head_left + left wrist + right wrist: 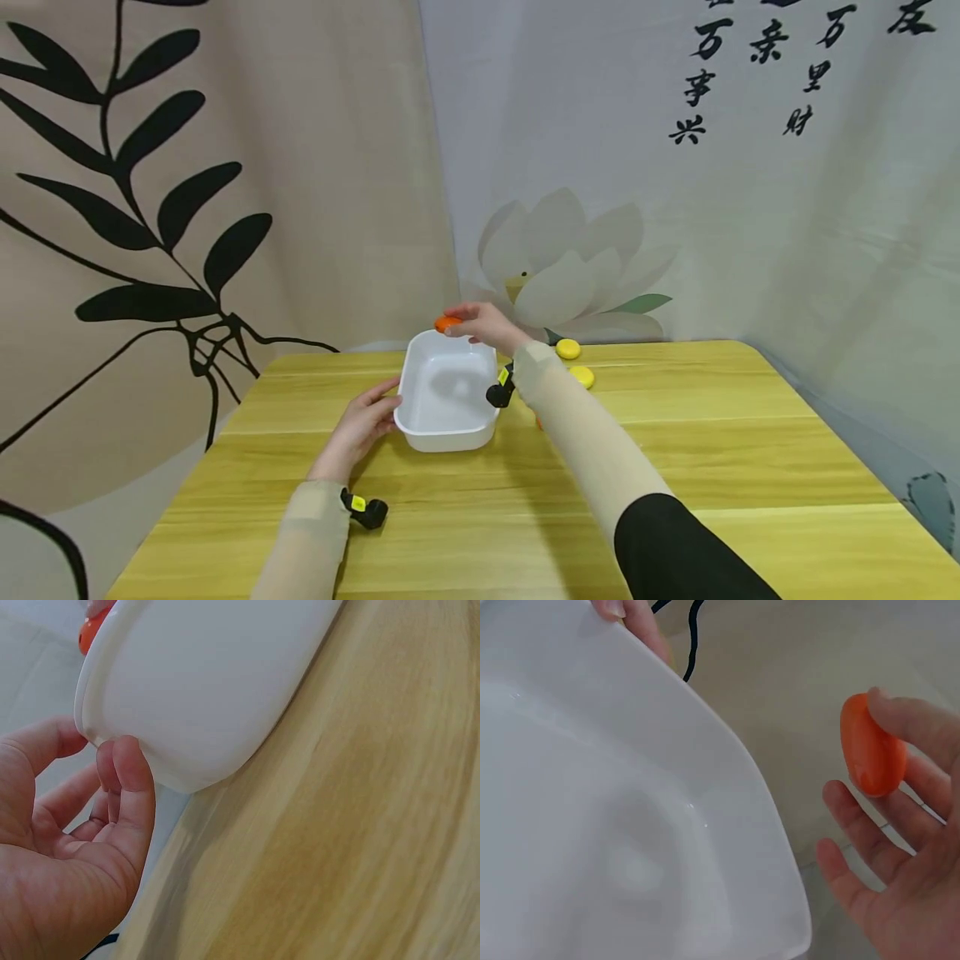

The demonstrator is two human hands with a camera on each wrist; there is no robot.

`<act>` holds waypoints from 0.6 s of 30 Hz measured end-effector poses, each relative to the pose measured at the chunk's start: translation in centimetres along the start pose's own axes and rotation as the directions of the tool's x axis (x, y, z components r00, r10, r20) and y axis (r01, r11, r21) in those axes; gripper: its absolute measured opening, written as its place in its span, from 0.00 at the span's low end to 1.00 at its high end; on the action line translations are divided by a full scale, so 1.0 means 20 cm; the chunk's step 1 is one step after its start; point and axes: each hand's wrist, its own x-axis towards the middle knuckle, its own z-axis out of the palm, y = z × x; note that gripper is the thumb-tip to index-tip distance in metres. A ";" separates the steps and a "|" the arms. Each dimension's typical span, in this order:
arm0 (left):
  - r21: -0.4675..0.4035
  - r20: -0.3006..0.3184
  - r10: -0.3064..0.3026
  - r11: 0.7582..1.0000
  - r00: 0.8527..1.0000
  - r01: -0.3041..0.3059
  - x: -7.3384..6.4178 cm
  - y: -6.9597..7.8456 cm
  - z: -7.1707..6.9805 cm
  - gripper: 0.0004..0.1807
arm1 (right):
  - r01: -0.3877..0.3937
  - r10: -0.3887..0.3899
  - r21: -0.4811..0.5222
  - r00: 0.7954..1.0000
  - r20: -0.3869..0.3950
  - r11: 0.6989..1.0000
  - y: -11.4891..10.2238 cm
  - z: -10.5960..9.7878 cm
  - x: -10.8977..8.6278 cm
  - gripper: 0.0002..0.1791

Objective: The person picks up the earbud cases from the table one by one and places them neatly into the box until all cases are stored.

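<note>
Nearest, at the near left side of the white container (446,442), the left hand (363,425) pinches the rim with its fingertips; the container seems to rest on the surface (450,533). I judge it light and rather stiff, probably of plastic, with a smooth wall that may slip, so the turned-out rim looks the best place to hold. Farther, near the far rim, the right hand (486,326) holds an orange piece (447,323) between thumb and fingers, well apart from the left hand. This piece is rounded and shiny; it is probably light, hard and a little slippery, and a grip across its middle should suit it. As for the views, the left wrist one shows the fingertips meeting at the rim, which the head view gives only small. The right wrist one shows the orange piece off the rim, with the lower fingers spread away from it. Only the head view shows two yellow pieces (567,348) beyond the right sleeve (592,442) and, behind all, the printed cloth (337,125).
</note>
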 end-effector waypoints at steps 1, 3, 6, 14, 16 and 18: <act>0.000 -0.002 -0.001 1.000 1.000 0.001 0.00 0.00 0.00 0.29 | -0.001 0.001 0.006 1.000 -0.001 1.000 0.01 0.01 0.01 0.28; 0.005 -0.005 -0.001 1.000 1.000 0.001 0.00 0.00 0.00 0.29 | 0.001 -0.001 0.006 1.000 -0.005 1.000 0.03 0.02 0.02 0.30; 0.003 -0.009 -0.002 1.000 1.000 0.002 0.00 0.00 0.01 0.29 | -0.001 0.002 0.006 1.000 -0.021 1.000 0.05 0.03 0.03 0.30; -0.013 -0.015 -0.003 1.000 1.000 0.003 0.00 0.00 0.01 0.29 | -0.021 0.021 0.003 0.998 -0.061 1.000 0.08 0.08 0.05 0.26; -0.011 -0.013 -0.005 1.000 1.000 0.005 0.00 0.00 0.00 0.29 | -0.030 0.030 0.006 0.998 -0.060 1.000 0.09 0.09 0.05 0.26; -0.009 -0.014 -0.007 1.000 1.000 0.007 0.00 0.00 0.00 0.29 | -0.039 0.039 0.009 0.997 -0.060 0.999 0.10 0.10 0.05 0.25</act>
